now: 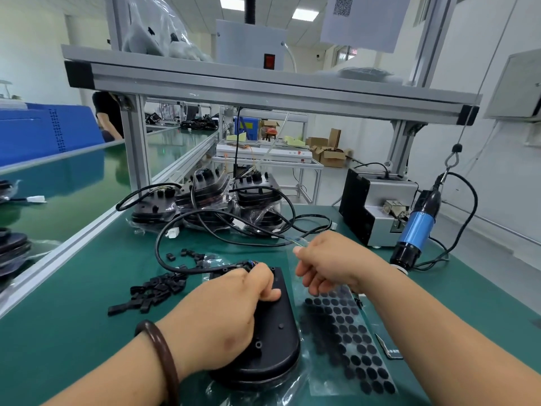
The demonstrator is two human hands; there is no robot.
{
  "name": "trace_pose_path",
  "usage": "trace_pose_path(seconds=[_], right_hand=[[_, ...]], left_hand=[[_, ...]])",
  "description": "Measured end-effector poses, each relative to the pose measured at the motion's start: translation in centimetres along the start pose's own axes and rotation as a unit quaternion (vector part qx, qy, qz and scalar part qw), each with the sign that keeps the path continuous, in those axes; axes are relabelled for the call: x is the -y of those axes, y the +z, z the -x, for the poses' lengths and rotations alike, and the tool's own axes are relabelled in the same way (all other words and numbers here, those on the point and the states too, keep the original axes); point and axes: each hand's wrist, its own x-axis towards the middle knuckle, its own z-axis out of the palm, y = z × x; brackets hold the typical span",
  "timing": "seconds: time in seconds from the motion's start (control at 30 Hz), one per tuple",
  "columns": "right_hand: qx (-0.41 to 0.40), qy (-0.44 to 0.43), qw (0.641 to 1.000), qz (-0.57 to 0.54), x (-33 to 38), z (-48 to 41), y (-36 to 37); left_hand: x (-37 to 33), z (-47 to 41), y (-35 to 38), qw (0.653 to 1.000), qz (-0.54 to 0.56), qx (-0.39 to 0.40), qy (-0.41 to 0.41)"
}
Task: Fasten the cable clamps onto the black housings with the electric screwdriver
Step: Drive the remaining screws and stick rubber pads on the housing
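Green bench mat (87,288) carries the black housing (281,326), flat and likely rigid. The left hand (228,312) pins it, fingers curled round its springy cable (205,269). The right hand (330,262) hovers half-curled; I cannot tell if it holds anything. Light cable clamps (155,291) lie left. The electric screwdriver (415,230) hangs right; its blue barrel looks best to grip.

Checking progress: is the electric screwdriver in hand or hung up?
Hung up: the electric screwdriver dangles from a hook at the table's right, untouched.
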Motion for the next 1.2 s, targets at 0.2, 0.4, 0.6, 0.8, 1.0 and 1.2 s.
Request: trace_pose_path(seconds=[0.2, 0.4, 0.6, 0.8, 1.0, 1.2], right_hand=[[-0.038, 0.027, 0.999, -0.018, 0.4, -1.3, -1.1], [-0.103, 0.034, 0.993, -0.038, 0.2, -4.2, -1.3], [-0.148, -0.046, 0.984, 0.092, 2.7, -8.3, 0.5], [-0.123, -0.097, 0.945, 0.287, 3.9, -12.3, 4.0], [-0.138, -0.080, 0.916, 0.368, 3.8, -14.2, 5.5], [-0.201, -0.171, 0.916, 0.302, 5.5, -12.9, 3.7]], left_hand=[[-0.8, 0.3, 0.0, 1.000, -0.022, -0.007, -0.009], [-1.0, 0.4, 0.1, 1.000, -0.025, -0.004, -0.008], [-0.9, 0.0, 0.3, 1.000, -0.006, -0.003, -0.028], [-1.2, 0.2, 0.2, 0.998, 0.015, -0.036, -0.041], [-1.2, 0.4, 0.9, 0.993, 0.024, -0.098, -0.067], [1.3, -0.2, -1.4, 0.959, 0.165, -0.204, -0.102]])
